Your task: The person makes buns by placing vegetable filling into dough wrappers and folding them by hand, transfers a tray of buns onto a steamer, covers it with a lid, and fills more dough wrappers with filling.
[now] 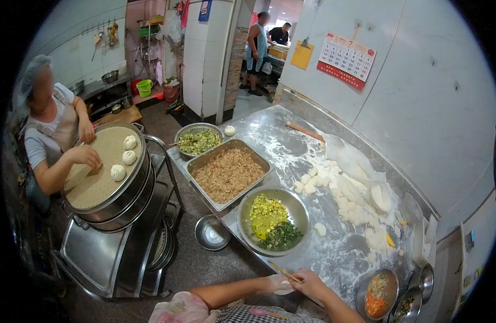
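Near the front edge of the metal table, my left hand [275, 283] cups a white dough wrapper [284, 287]. Close against it, my right hand [311, 284] is closed round a thin wooden filling stick [283, 271], whose far end points up and left. Just beyond my hands stands a steel bowl [303, 207] with chopped yellow and green filling. A piece of dough [320, 230] lies to the right of this bowl. Further right are dough balls [309, 182] and flattened pieces [353, 204] on flour.
A tray of minced filling [228, 173] and a bowl of chopped greens [198, 141] stand beyond. A co-worker [53, 126] handles a bun steamer [113, 134] holding several buns. Vegetable bowls [377, 293] sit at right. A rolling pin [305, 131] lies by the wall.
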Demonstrator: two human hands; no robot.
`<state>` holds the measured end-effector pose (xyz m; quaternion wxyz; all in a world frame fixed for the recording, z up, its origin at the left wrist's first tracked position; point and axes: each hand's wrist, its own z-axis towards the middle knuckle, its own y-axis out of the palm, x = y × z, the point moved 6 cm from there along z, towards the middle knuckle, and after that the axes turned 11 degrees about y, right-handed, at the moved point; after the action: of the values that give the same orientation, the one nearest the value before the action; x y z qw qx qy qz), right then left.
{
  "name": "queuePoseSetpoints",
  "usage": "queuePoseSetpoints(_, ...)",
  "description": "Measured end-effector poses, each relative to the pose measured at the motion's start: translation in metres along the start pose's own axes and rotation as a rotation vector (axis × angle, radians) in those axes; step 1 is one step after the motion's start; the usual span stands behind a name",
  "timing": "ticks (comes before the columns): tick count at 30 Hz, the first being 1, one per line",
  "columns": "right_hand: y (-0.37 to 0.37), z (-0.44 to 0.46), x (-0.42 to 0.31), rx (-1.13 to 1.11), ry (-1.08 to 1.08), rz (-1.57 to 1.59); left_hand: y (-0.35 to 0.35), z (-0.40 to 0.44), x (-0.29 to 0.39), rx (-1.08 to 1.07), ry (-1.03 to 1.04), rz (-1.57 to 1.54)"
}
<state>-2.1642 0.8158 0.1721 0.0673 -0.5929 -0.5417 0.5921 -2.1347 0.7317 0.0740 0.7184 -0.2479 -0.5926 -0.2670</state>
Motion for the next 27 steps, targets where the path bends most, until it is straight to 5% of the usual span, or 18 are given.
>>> queuePoseSetpoints(10,0.005,0.001,0.002,-0.048,0.022,-0.065,0.003,-0.004,0.001,-0.005,-0.004,-0.156)
queuePoseSetpoints(27,0.018,-0.005,-0.003,0.003,-0.092,-0.104,0.006,-0.016,-0.003,-0.015,-0.077,0.072)
